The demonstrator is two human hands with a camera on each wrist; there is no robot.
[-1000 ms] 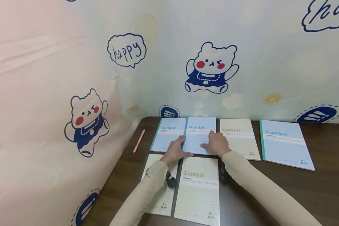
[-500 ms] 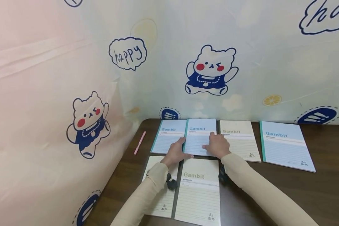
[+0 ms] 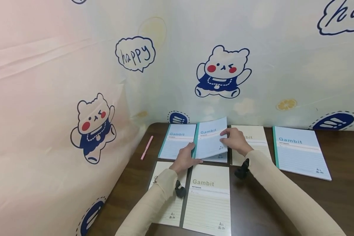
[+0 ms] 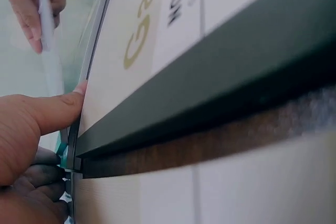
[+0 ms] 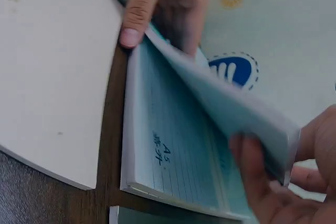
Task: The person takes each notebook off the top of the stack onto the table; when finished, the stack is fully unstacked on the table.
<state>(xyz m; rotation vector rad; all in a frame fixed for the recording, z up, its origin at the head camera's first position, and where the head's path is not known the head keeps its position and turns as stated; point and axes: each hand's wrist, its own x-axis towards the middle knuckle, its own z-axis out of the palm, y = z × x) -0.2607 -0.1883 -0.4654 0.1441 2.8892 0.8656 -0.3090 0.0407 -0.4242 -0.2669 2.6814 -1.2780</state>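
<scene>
In the head view, my right hand [image 3: 236, 141] pinches the right edge of a light blue Gambit notebook [image 3: 210, 137] and holds that side raised. Another blue notebook [image 5: 173, 150] lies flat beneath it, its A5 corner showing in the right wrist view. The raised notebook's teal spine side stays low, beside my left hand [image 3: 185, 158]. There the left fingers reach along the spine while the thumb [image 4: 58, 113] extends to the bottom edge. A third blue notebook [image 3: 177, 146] lies directly left of the spine.
Two cream notebooks [image 3: 207, 203] lie in front, the left one [image 3: 165, 203] partly under my left forearm. To the right are a cream notebook [image 3: 255, 131] and a blue notebook [image 3: 301, 150]. A pink pen [image 3: 147, 148] lies near the dark table's [image 3: 268, 203] left edge, and a printed curtain [image 3: 165, 82] hangs behind.
My right hand has moved slightly right and raised the right side of the top blue notebook, uncovering another under it. My left hand stays at the spine.
</scene>
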